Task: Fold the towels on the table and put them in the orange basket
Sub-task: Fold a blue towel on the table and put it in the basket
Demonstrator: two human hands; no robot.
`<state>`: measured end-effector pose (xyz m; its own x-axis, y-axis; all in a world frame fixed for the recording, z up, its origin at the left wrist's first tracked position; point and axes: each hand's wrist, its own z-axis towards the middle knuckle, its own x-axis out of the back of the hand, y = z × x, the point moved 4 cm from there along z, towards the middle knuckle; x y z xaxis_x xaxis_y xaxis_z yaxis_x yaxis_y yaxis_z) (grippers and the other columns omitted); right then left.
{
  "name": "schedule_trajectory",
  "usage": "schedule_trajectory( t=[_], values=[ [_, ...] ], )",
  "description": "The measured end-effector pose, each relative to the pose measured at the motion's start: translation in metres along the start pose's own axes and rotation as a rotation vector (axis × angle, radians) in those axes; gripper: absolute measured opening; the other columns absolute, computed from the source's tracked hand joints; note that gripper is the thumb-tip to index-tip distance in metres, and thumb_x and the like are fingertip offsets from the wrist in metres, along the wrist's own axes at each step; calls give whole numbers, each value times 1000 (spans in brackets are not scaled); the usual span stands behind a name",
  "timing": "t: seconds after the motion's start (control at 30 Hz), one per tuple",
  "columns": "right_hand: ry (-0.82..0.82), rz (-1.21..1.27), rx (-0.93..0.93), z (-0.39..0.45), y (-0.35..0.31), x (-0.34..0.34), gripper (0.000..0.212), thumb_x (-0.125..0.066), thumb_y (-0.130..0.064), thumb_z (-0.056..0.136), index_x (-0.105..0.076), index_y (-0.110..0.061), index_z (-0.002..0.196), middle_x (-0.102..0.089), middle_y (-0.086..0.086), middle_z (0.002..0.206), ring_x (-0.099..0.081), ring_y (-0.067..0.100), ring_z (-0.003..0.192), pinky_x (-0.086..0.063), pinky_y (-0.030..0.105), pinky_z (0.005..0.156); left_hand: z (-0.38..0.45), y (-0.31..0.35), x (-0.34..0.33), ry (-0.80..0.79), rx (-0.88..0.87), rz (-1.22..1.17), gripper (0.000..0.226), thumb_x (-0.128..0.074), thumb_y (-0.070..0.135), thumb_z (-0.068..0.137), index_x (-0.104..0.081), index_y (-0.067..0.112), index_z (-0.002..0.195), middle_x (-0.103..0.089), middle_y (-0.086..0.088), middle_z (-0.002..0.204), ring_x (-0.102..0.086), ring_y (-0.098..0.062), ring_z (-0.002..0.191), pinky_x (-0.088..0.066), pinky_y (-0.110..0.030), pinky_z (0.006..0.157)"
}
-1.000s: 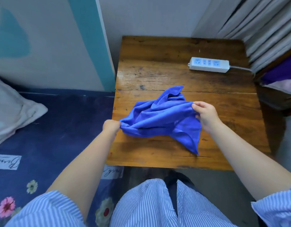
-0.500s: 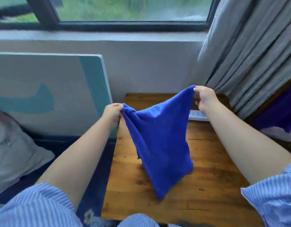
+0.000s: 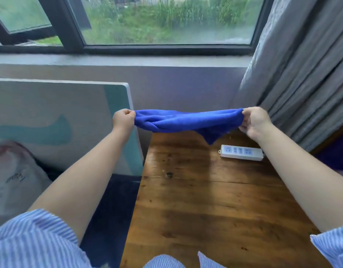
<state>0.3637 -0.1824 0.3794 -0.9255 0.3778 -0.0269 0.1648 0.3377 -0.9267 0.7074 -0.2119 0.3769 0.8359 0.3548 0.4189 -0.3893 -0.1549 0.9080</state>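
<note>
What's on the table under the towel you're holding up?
Below the stretched blue microfibre towel lie bare brown wooden table planks and a white power strip. The table's far edge is covered by the towel. No orange basket shows.

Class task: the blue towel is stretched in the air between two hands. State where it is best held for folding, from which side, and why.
Grip the blue towel at its two end corners, from the outer sides, as the left hand and right hand now pinch it. It hangs bunched and twisted with one corner drooping above the table, so corner grips pulled apart would likely spread it flat.
</note>
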Motion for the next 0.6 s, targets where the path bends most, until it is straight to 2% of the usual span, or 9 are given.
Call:
schedule_trajectory(
  t=[0.07,0.13,0.2,0.23,0.3,0.33,0.4,0.53,0.6],
  values=[
    [72,-123,-64,-3,42,8,20,-41,-9,84,-47,-17,66,-49,2,64,-42,14,58,-30,24,55,-13,-28,-10,-46,48,102,34,-45,3,86,-45,15,53,-40,-2,56,-40,-20,73,-32,-15,45],
    [121,-293,-98,-9,87,13,5,-51,-11,84,-55,-11,81,-48,6,75,-45,19,68,-33,27,61,-32,-61,-24,-145,120,254,36,-45,3,83,-42,15,49,-37,-2,49,-35,-22,66,-27,-25,47],
    [128,-533,-138,-16,134,22,16,-56,-14,85,-61,-2,94,-52,15,88,-51,28,84,-34,29,69,-57,-95,-36,-256,203,411,32,-44,3,83,-45,11,52,-40,0,44,-35,-25,60,-26,-26,46],
    [115,-647,-137,-19,150,25,19,-56,-13,85,-63,2,93,-54,18,91,-53,31,89,-33,28,70,-67,-108,-40,-322,222,496,27,-44,3,83,-50,9,57,-48,-2,50,-42,-29,64,-32,-26,48],
    [103,-819,-164,-33,183,32,12,-54,-9,83,-63,-2,80,-59,21,89,-56,33,89,-35,27,69,-91,-139,-53,-507,269,727,20,-45,5,85,-64,2,81,-64,-16,83,-57,-37,88,-46,-31,68],
    [100,-887,-157,-39,196,35,11,-52,-7,82,-61,-5,76,-61,20,88,-57,34,91,-36,28,69,-102,-154,-57,-573,284,814,23,-45,7,86,-64,-1,94,-64,-20,101,-58,-37,100,-48,-33,79],
    [68,-1019,-196,-51,223,42,9,-50,-5,81,-58,-7,76,-59,20,86,-57,37,98,-37,29,71,-125,-183,-61,-686,316,955,29,-44,10,88,-59,-1,110,-59,-19,120,-55,-34,112,-46,-34,89],
    [-33,-1273,-397,-76,272,64,22,-47,-7,84,-56,-2,104,-57,22,119,-52,37,113,-42,37,92,-167,-232,-50,-761,420,1105,30,-45,8,86,-56,4,114,-56,-14,124,-55,-32,112,-46,-36,91],
    [-59,-1347,-450,-86,288,73,27,-45,-13,88,-54,-2,111,-54,19,125,-50,36,116,-40,40,97,-181,-249,-42,-796,470,1126,29,-45,7,86,-56,3,112,-57,-14,122,-56,-31,109,-47,-36,89]
  ],
)
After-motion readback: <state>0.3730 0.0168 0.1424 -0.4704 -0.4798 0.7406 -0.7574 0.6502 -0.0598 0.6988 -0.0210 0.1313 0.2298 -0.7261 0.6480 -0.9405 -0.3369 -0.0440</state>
